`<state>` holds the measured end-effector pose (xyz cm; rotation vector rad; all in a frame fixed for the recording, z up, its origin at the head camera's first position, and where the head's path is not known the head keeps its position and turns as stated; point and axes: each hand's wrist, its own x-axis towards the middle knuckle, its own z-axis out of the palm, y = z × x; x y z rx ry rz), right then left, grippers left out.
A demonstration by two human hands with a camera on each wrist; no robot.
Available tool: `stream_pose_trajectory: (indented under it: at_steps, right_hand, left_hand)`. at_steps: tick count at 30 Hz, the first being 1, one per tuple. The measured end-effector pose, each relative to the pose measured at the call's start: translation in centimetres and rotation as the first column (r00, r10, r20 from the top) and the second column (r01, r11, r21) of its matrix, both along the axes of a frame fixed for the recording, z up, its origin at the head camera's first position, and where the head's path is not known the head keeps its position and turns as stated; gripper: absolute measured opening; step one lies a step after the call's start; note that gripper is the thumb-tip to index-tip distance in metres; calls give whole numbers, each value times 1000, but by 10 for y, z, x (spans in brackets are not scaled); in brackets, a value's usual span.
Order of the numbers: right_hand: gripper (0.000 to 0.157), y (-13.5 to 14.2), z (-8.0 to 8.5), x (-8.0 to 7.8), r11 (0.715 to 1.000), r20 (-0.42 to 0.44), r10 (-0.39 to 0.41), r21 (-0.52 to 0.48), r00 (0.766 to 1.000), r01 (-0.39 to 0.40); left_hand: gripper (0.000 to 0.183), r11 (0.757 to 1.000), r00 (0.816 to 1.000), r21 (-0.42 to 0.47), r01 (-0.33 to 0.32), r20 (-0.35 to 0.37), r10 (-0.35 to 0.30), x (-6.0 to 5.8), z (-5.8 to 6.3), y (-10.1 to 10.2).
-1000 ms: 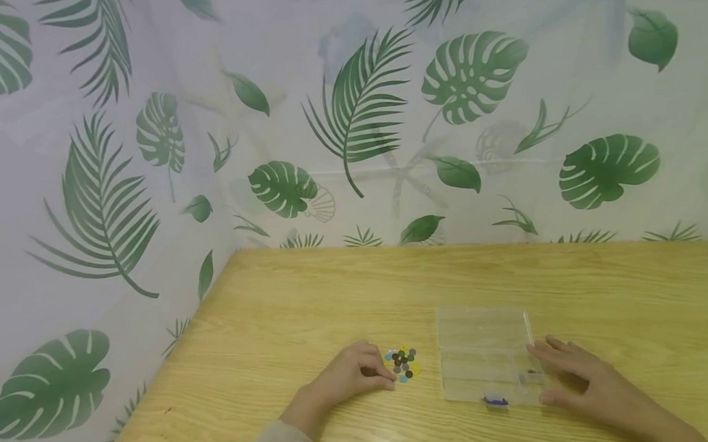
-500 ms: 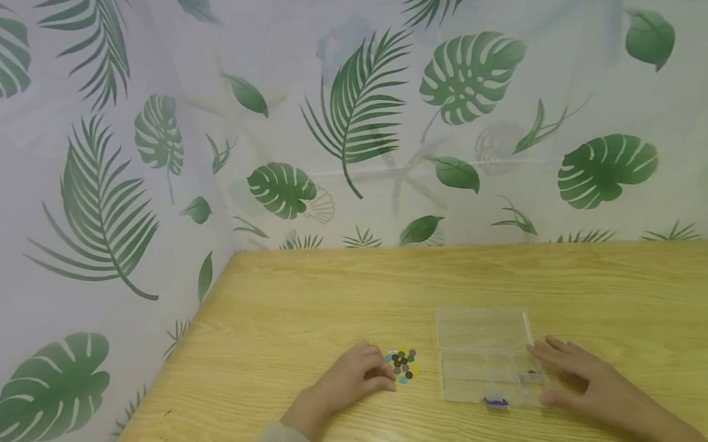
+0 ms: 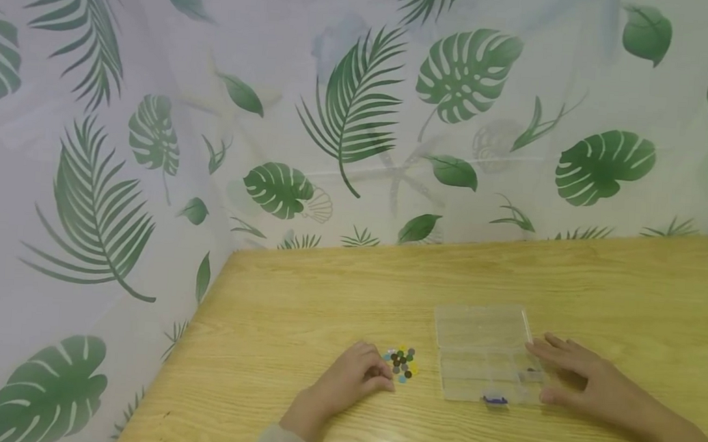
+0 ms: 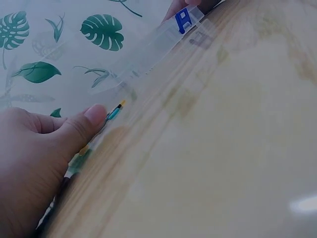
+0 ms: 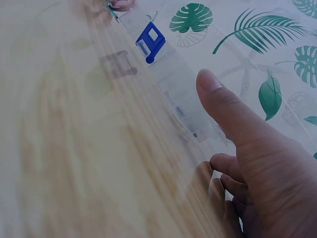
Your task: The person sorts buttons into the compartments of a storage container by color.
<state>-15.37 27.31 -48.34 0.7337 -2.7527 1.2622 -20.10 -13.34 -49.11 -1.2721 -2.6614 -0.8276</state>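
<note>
A loose cluster of small round flat pieces (image 3: 402,363), in black, grey, yellow, green and blue, lies on the wooden table. My left hand (image 3: 352,375) rests at its left edge with fingers loosely bent. Its thumb (image 4: 81,129) is beside the pieces, and I see nothing held in it. To the right of the cluster stands a clear plastic divided box (image 3: 465,390), its clear lid (image 3: 479,325) laid back and a blue latch (image 3: 494,400) on the front. My right hand (image 3: 595,388) is spread at the box's right side, fingertips at its edge; whether they touch it cannot be told.
The wooden table (image 3: 324,294) reaches back to a wall covering (image 3: 224,143) with green leaf prints. A small dark piece (image 3: 531,372) shows in a right-hand compartment of the box. Light glares on the table near its front.
The head view has shifted slightly. Both hands, the pieces and the box keep their places.
</note>
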Motion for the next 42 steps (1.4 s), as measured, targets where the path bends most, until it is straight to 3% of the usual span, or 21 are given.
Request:
stream_pose_trajectory:
  at_steps: [11, 18, 26, 31, 33, 39, 42]
  right_hand:
    - [63, 0, 1, -2, 1000, 8, 10, -4, 1000, -10]
    - [63, 0, 0, -1, 1000, 11, 2, -6, 1000, -2]
    - [63, 0, 0, 0, 1000, -8, -10, 4, 1000, 10]
    - [63, 0, -1, -1, 1000, -12, -2, 2, 1000, 2]
    - [63, 0, -1, -2, 1000, -9, 1, -1, 1000, -1]
    - [63, 0, -1, -2, 1000, -11, 2, -2, 1000, -2]
    - [64, 0, -1, -3, 1000, -13, 1, 3, 1000, -1]
  left_hand:
    - [18, 995, 999, 84, -45, 27, 42, 4, 7, -2]
    - [14, 993, 991, 115, 12, -132, 3, -3, 6, 2]
    - [14, 993, 995, 120, -13, -94, 25, -8, 11, 15]
    - [15, 986, 982, 156, 54, -187, -24, -11, 10, 24]
    - [16, 985, 982, 163, 53, -186, -22, -12, 10, 28]
    - [14, 991, 997, 130, -22, -75, 32, -10, 16, 43]
    - [13, 992, 995, 125, -7, -97, 19, -10, 18, 50]
